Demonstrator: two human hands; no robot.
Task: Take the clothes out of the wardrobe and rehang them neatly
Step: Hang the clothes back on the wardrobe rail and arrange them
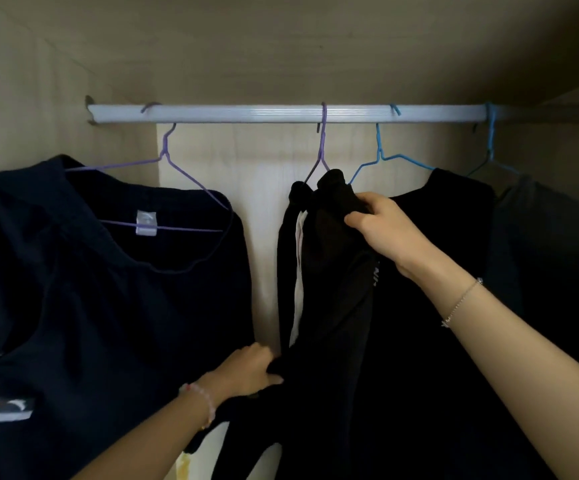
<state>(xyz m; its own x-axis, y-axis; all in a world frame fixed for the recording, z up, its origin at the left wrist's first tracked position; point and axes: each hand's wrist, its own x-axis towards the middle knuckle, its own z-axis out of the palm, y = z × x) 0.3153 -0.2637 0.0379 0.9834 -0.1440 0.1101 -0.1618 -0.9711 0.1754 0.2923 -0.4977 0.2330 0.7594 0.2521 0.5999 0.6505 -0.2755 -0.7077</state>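
Left hand (246, 370): bead bracelet at wrist, fingers closed on the lower edge of a black garment with a white side stripe (326, 289). Right hand (383, 226): thin chain bracelet, fingers gripping the same garment's bunched top, which hangs on a purple wire hanger (322, 157). Light wooden wardrobe (212, 64), pale metal rail (281, 113): holds four hangers. Far left, navy T-shirt (90, 289) on a second purple wire hanger (177, 188), white neck label, printed patch unreadable. Right, two dark garments on blue wire hangers (390, 161).
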